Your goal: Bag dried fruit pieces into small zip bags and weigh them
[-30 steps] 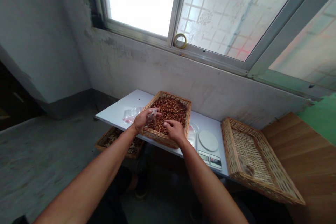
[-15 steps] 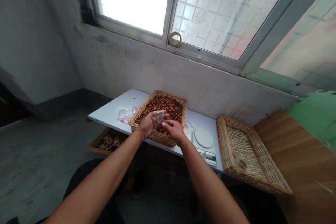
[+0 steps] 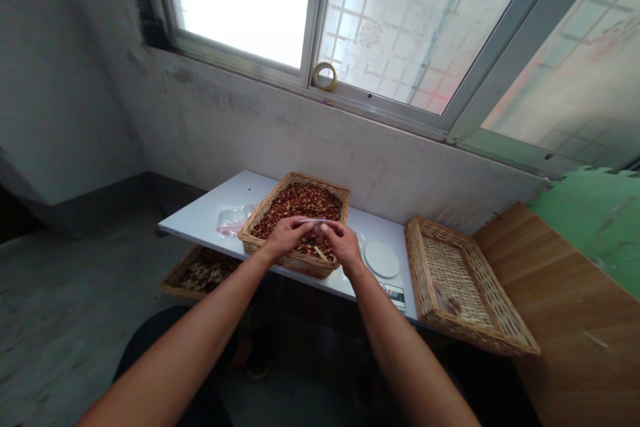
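My left hand [image 3: 287, 236] and my right hand [image 3: 344, 241] pinch opposite ends of the top edge of a small clear plastic bag [image 3: 315, 223]. They hold it over a wicker basket [image 3: 280, 262] full of reddish-brown dried bits [image 3: 305, 199], too small to name. What the bag contains cannot be made out. A pale strip [image 3: 321, 253] lies on the bits below my right hand. To the right of the basket is a white round-topped kitchen scale [image 3: 381, 259], and to its left lie several clear plastic bags [image 3: 233, 220].
A second wicker basket [image 3: 463, 273] with a small bag in it stands at the table's right end. Under the white table [image 3: 200, 208] sits another basket [image 3: 200, 275] of dried pieces. A tape roll [image 3: 325, 76] rests on the windowsill. A wooden board [image 3: 565, 300] leans at the right.
My left palm has turned over from under the bag, and both hands now grip its edge, drawn out straight. The pale strip on the bits has come into sight. The view has shifted slightly.
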Demonstrator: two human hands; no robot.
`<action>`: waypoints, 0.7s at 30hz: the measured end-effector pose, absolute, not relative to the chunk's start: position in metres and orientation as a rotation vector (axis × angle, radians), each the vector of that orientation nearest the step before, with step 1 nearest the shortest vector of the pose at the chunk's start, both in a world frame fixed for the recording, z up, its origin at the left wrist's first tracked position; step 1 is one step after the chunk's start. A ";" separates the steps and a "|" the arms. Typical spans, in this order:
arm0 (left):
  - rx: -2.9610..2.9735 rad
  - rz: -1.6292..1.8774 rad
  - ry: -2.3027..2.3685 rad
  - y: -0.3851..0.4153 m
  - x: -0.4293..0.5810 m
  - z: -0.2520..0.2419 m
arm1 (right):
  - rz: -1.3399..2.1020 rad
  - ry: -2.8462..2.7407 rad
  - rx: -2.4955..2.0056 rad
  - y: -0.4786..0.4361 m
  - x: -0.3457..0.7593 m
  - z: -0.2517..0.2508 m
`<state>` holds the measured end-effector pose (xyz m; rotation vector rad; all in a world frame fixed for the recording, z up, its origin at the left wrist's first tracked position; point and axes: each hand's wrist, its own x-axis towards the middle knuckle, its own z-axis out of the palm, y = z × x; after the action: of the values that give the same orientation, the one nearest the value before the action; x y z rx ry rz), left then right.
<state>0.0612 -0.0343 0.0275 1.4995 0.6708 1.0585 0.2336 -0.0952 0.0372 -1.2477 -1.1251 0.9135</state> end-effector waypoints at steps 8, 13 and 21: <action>1.643 0.910 0.615 -0.042 0.069 0.030 | 0.722 -1.092 -1.293 -0.096 0.255 0.044; 1.584 0.988 0.729 -0.044 0.072 0.024 | 0.715 -1.034 -1.309 -0.102 0.257 0.041; 1.556 1.050 0.692 -0.050 0.077 0.027 | 0.747 -1.112 -1.309 -0.108 0.256 0.042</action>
<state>0.0766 -0.0496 0.0272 1.5558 0.6924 1.0499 0.2562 -0.1079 0.0415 -1.3088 -1.1116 0.7473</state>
